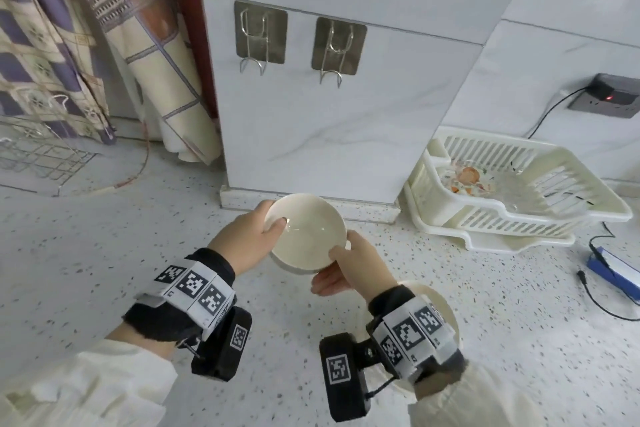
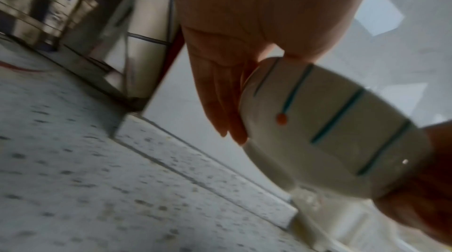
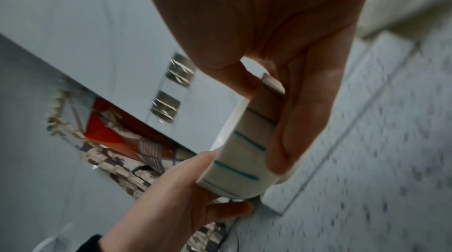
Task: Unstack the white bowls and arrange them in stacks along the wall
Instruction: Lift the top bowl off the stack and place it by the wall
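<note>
A white bowl (image 1: 308, 229) with teal stripes on its outside (image 2: 330, 130) is held above the speckled counter, just in front of the tiled pillar. My left hand (image 1: 270, 229) grips its left rim, thumb inside and fingers along the outer wall (image 2: 229, 120). My right hand (image 1: 332, 267) pinches the near right rim, thumb on top and fingers under the wall (image 3: 288, 130). The bowl (image 3: 239, 169) is tilted slightly. A second white bowl (image 1: 436, 296) sits on the counter behind my right wrist, mostly hidden by it.
The tiled pillar (image 1: 329, 132) carries two metal hooks (image 1: 259, 35). A white plastic dish rack (image 1: 450, 198) with a glass dish stands to the right. A blue object (image 1: 613, 267) and black cable lie far right. A wire rack (image 1: 41, 156) and hanging cloths are at left.
</note>
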Demonstrator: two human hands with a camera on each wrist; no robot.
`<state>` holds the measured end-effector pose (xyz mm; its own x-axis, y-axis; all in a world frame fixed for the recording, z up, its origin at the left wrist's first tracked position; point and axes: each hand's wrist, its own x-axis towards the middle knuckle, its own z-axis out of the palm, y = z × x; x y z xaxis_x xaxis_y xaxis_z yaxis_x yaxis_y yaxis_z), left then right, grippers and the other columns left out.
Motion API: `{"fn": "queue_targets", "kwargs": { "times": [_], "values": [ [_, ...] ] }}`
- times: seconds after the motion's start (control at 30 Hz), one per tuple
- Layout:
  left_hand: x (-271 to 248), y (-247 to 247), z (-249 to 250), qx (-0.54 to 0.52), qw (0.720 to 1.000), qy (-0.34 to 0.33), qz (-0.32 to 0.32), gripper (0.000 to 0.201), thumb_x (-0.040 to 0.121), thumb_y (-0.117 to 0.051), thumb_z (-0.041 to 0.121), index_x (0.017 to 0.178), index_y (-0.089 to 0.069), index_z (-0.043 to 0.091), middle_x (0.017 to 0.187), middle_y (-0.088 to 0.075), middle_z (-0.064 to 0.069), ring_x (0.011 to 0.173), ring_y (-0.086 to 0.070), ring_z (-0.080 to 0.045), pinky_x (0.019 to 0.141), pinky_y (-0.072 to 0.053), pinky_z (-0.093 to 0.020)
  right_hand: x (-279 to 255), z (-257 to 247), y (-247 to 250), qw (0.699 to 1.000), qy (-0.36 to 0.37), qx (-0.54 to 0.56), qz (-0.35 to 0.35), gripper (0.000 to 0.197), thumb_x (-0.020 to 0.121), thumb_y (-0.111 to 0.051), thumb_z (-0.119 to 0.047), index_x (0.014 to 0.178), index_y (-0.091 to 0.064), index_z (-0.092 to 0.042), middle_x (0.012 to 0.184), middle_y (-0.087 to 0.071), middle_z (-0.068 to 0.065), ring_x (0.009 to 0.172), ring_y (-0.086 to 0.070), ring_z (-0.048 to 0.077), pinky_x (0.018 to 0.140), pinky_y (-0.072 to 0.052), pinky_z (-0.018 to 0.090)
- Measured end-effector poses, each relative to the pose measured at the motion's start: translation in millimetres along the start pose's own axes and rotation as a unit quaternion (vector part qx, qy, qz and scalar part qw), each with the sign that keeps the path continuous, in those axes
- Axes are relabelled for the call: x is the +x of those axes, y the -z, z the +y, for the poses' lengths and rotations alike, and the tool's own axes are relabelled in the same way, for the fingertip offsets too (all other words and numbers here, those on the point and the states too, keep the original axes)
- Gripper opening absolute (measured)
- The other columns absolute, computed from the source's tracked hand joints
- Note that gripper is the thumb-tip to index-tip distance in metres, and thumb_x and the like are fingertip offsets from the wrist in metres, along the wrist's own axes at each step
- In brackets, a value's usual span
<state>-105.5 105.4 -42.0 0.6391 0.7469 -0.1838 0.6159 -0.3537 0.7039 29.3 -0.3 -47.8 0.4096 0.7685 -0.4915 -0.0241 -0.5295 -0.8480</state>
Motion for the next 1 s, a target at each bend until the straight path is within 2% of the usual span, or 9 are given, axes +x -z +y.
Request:
{"fn": "queue_targets", "kwargs": {
  "times": [0.07,0.17,0.27,0.37,0.4,0.5,0.63,0.77,1.0],
  "values": [
    [7,17,-29,-0.012,0.999,0.026,-0.029,0.042,0.093,-0.04,0.033,0.132,-0.039,0.02,0.112,-0.064,-0.01,0.09,-0.06,-0.026,0.079,-0.051,-0.038,21,-2,-27,0.999,-0.026,0.004,-0.026,0.047,0.088,-0.028,0.001,0.134,-0.03,-0.009,0.056,-0.064,0.015,0.047,-0.064,0.025,0.059,-0.059,0.039],
    [16,34,-67,-0.039,0.995,0.061,-0.067,0.043,0.091,-0.044,0.027,0.134,-0.038,0.021,0.118,-0.062,-0.01,0.094,-0.065,-0.029,0.086,-0.054,-0.045,49,-2,-59,0.997,-0.055,-0.018,-0.046,0.049,0.089,-0.026,0.001,0.136,-0.029,-0.01,0.057,-0.063,0.015,0.049,-0.063,0.024,0.061,-0.058,0.037],
    [26,39,-96,-0.077,0.989,0.092,-0.089,0.043,0.092,-0.044,0.021,0.135,-0.038,0.017,0.12,-0.058,-0.008,0.091,-0.067,-0.029,0.082,-0.057,-0.044,71,0,-81,0.995,-0.085,-0.03,-0.052,0.049,0.09,-0.026,0.001,0.138,-0.027,-0.01,0.061,-0.062,0.016,0.047,-0.062,0.021,0.055,-0.057,0.031],
    [38,36,-118,-0.12,0.979,0.123,-0.108,0.044,0.093,-0.042,0.017,0.137,-0.036,0.016,0.116,-0.054,-0.005,0.072,-0.066,-0.019,0.07,-0.059,-0.034,89,4,-96,0.993,-0.109,-0.026,-0.044,0.049,0.09,-0.025,-0.001,0.138,-0.028,-0.009,0.063,-0.06,0.016,0.036,-0.061,0.013,0.047,-0.056,0.027],
    [42,34,-123,-0.125,0.977,0.13,-0.113,0.045,0.093,-0.041,0.017,0.138,-0.035,0.017,0.115,-0.054,-0.005,0.071,-0.066,-0.019,0.069,-0.059,-0.033,93,5,-100,0.992,-0.114,-0.025,-0.039,0.048,0.091,-0.025,-0.001,0.138,-0.029,-0.008,0.064,-0.059,0.016,0.034,-0.06,0.012,0.045,-0.055,0.026],
    [52,31,-132,-0.13,0.974,0.139,-0.122,0.045,0.094,-0.039,0.017,0.139,-0.033,0.018,0.11,-0.055,-0.004,0.077,-0.068,-0.023,0.074,-0.06,-0.038,104,6,-105,0.991,-0.128,-0.021,-0.02,0.049,0.091,-0.026,-0.002,0.14,-0.029,-0.008,0.064,-0.059,0.017,0.032,-0.059,0.012,0.042,-0.055,0.025],
    [63,28,-138,-0.132,0.976,0.131,-0.115,0.044,0.095,-0.037,0.019,0.139,-0.033,0.018,0.109,-0.058,-0.007,0.084,-0.07,-0.029,0.076,-0.059,-0.042,116,7,-108,0.99,-0.138,-0.01,0.0,0.054,0.091,-0.027,0.0,0.144,-0.022,-0.009,0.062,-0.06,0.017,0.033,-0.06,0.012,0.044,-0.056,0.026],
    [71,26,-145,-0.126,0.981,0.115,-0.087,0.042,0.096,-0.035,0.021,0.137,-0.035,0.021,0.112,-0.058,-0.007,0.081,-0.069,-0.027,0.074,-0.06,-0.04,125,6,-109,0.992,-0.126,-0.006,0.009,0.052,0.091,-0.029,-0.002,0.141,-0.027,-0.01,0.061,-0.062,0.015,0.038,-0.062,0.014,0.049,-0.057,0.028],
    [79,22,-149,-0.138,0.983,0.114,-0.038,0.041,0.096,-0.032,0.023,0.136,-0.037,0.023,0.117,-0.059,-0.011,0.089,-0.066,-0.033,0.083,-0.056,-0.047,133,8,-114,0.995,-0.093,0.037,0.015,0.046,0.094,-0.035,-0.009,0.139,-0.03,-0.01,0.063,-0.063,0.014,0.04,-0.063,0.012,0.049,-0.058,0.024]
  ]
}}
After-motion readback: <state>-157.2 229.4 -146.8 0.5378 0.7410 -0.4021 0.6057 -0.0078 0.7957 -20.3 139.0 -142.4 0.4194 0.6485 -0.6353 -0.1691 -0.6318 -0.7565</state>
